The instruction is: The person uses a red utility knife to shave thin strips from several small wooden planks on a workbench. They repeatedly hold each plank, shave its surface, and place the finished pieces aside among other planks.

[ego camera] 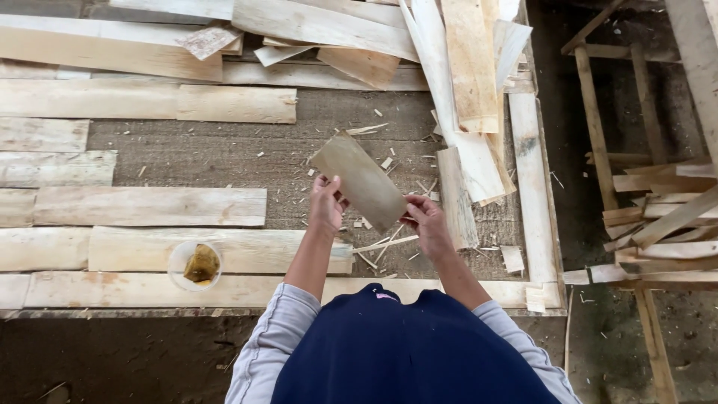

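Both hands grasp a thin wood slat (359,180) above the workbench (224,153): left hand (327,206) at its 7 o'clock edge, right hand (426,223) at 4 o'clock. It looks light, stiff, probably splintery; the long edges seem the safest hold.

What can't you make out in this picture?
All in the head view:
- Underside of the slat: turned away from the camera.
- Fingertips of the left hand and right hand: hidden behind the slat.
- Yellow-brown lump in the cup: too small to tell what it is.
- Plank pile: cut off by the top edge.
- Wooden frame: cut off by the right edge.
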